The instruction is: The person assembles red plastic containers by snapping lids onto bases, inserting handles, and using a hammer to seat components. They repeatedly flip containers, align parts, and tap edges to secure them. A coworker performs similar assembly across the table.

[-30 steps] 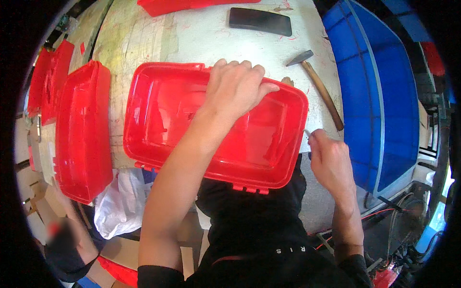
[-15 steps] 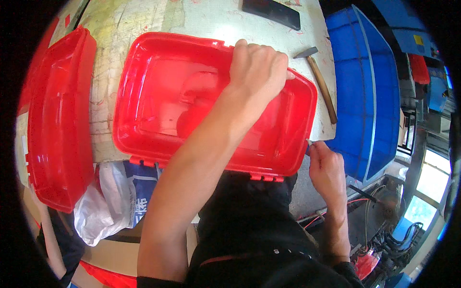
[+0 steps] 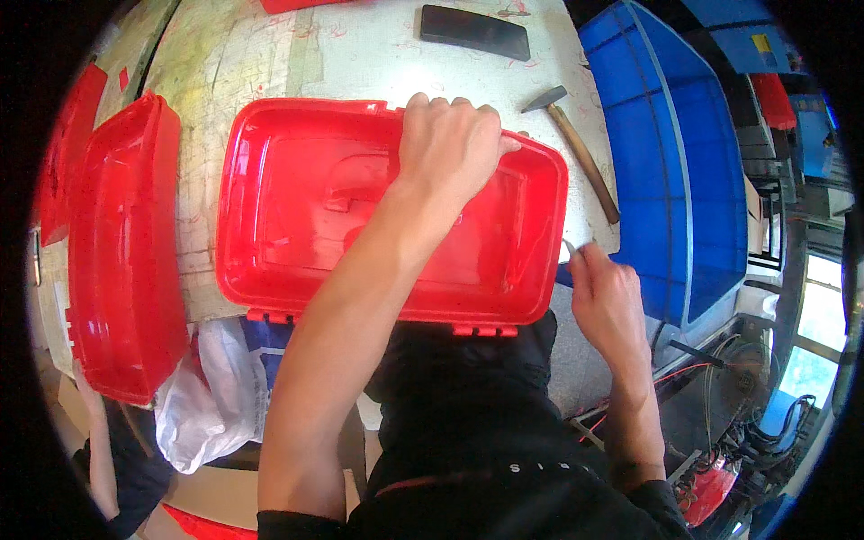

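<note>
A shallow red plastic box half (image 3: 297, 189), with hinge lugs along its near side, lies on its back at the table's near edge, open side up. My left hand (image 3: 450, 148) is closed over its far rim, the forearm crossing above the inside. By the box's right end, my right hand (image 3: 607, 292) is closed on a small knife (image 3: 569, 247); only its thin grey tip shows, just beside the rim. Fingers hide its handle. A hammer (image 3: 580, 153) with a wooden handle lies right of the box.
A black phone (image 3: 474, 32) lies on the worn table (image 3: 207, 81). Another red box part (image 3: 126, 252) stands at the left, with another person's arm (image 3: 99, 450) below it. A big blue crate (image 3: 643, 162) is on the right. A white bag (image 3: 211, 396) hangs near the table edge.
The red box and my left hand sit slightly lower and further left in view; table things have shifted likewise. My right hand's knife tip now stands a little off the box's right rim.
</note>
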`<act>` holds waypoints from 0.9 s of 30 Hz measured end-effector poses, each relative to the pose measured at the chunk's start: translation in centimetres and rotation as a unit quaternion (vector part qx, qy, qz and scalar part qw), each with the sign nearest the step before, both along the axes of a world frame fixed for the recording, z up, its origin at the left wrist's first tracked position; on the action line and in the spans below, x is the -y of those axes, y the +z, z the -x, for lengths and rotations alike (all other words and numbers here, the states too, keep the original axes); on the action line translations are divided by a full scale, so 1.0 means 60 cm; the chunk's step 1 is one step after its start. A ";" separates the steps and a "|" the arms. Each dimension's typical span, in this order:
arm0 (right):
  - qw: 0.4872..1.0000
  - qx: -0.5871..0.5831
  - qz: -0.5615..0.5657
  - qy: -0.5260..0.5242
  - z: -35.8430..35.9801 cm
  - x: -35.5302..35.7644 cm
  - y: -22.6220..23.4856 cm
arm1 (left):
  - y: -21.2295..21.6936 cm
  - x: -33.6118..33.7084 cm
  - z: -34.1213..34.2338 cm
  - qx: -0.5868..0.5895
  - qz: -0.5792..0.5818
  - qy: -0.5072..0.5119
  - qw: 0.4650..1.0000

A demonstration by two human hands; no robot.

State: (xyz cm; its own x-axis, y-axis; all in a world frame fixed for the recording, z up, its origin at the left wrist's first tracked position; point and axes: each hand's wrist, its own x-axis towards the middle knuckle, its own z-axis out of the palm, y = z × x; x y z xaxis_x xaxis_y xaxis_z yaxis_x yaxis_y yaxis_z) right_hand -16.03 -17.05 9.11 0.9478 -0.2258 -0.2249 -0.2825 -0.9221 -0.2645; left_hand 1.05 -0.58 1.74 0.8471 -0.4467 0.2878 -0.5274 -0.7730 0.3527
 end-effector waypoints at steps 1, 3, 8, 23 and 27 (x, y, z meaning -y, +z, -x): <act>1.000 -0.008 -0.004 -0.013 -0.007 0.001 -0.007 | 0.003 -0.001 0.002 -0.002 -0.007 0.001 1.000; 0.998 0.053 -0.037 0.013 -0.024 0.001 -0.024 | 0.010 -0.009 0.003 0.032 -0.047 0.001 0.998; 0.993 0.093 -0.071 0.009 -0.027 0.012 -0.034 | 0.040 -0.072 0.030 0.034 -0.260 -0.115 0.958; 0.985 0.031 -0.114 0.130 0.060 0.076 -0.050 | 0.081 -0.058 0.169 -0.036 -0.239 -0.212 0.947; 0.985 0.021 -0.109 0.135 0.066 0.091 -0.057 | 0.082 -0.055 0.173 -0.044 -0.238 -0.202 0.949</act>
State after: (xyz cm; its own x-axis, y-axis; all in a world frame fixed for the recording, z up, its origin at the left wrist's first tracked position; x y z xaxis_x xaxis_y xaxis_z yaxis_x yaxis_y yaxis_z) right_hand -19.98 -22.50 5.67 0.9762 0.0856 -0.1994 -0.0188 -0.8819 -0.4710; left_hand -9.31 2.73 6.68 0.5912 -0.8014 -0.0908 -0.7988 -0.5973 0.0709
